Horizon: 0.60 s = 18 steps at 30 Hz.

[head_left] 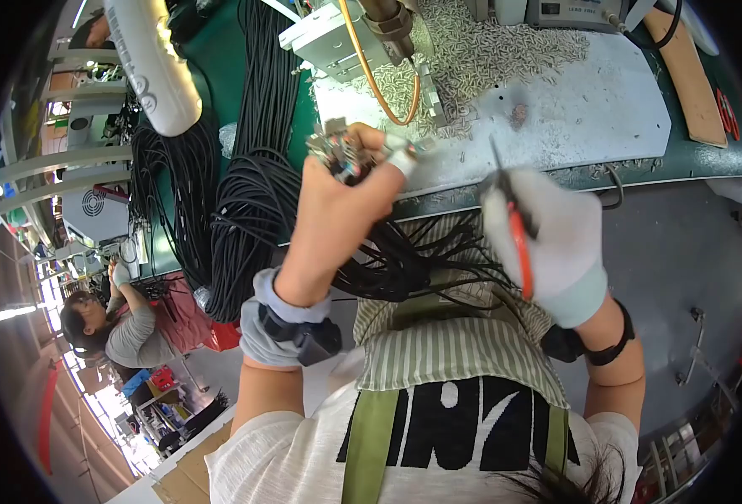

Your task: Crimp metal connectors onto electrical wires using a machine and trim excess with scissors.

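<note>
My left hand (pixel 341 197) is raised at the front edge of the work plate, its fingers closed round a cluster of metal cable connectors (pixel 337 147). White wrapping covers one of its fingertips. In my gloved right hand (pixel 560 239) is a red-handled tool (pixel 519 244) with a thin dark tip pointing up and away; motion blur hides its exact kind. The two hands are apart, the tool not touching the connectors. Below them, a bundle of black cables (pixel 392 265) lies across my striped apron (pixel 463 349).
Small metal pieces (pixel 505 46) cover much of the white plate (pixel 589 126). A machine head (pixel 390 29) with an orange tube (pixel 367 76) stands at its back. Black cable coils (pixel 253 197) hang at left, beneath a bright lamp (pixel 152 67). A co-worker (pixel 127 323) sits further left.
</note>
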Available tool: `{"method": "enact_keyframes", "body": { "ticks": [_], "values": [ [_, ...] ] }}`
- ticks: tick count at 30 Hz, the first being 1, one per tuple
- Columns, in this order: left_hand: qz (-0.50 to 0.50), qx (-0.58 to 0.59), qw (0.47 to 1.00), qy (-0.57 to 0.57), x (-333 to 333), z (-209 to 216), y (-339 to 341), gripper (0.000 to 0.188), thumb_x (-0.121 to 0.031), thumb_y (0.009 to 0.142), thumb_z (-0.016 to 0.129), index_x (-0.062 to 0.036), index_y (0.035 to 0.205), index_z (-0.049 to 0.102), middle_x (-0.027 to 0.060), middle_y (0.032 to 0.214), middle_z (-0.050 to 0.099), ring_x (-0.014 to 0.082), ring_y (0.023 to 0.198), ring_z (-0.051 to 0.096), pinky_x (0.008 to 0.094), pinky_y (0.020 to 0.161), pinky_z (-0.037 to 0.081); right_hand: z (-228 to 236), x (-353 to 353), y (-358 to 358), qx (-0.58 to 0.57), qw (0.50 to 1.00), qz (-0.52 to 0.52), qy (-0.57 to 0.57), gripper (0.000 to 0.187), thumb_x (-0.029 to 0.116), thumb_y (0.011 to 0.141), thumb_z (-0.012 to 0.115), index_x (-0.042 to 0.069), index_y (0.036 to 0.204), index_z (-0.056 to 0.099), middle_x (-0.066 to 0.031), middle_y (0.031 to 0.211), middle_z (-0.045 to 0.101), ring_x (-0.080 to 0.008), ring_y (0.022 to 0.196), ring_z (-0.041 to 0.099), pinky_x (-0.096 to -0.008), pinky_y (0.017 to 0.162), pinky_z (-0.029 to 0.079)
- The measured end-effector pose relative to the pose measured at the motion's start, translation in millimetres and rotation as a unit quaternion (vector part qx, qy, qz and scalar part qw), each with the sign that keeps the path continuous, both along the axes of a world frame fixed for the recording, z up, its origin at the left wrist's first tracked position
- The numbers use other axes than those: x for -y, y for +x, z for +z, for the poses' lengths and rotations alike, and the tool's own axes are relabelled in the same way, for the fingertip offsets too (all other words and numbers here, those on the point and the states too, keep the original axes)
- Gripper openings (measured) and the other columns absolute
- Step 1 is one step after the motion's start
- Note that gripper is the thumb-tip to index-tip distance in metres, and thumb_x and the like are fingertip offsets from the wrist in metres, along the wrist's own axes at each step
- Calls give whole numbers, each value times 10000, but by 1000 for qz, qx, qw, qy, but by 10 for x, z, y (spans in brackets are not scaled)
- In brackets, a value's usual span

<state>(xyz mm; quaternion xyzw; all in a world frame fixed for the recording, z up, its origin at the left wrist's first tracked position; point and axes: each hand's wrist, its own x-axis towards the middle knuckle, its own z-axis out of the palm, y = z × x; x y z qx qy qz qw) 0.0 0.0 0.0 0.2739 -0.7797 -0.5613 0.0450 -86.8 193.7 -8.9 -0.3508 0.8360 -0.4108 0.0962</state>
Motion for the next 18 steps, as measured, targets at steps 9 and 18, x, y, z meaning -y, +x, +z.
{"method": "enact_keyframes", "body": {
  "ticks": [9,18],
  "values": [
    [-19,-55,959,276,273,-7,-538,127,-42,808,628,-20,866,517,-8,604,466,47,465,390,211,421,290,-89,514,-929,183,959,190,-103,225,208,881,592,1,794,575,-85,558,556,-175,422,554,-280,406,440],
    [-91,4,981,169,400,130,-645,96,-46,781,622,-11,724,553,-2,567,483,52,451,406,221,404,294,49,645,-911,348,920,159,-85,236,192,862,554,-10,742,526,-59,485,497,-120,353,467,-265,341,367]
  ]
}}
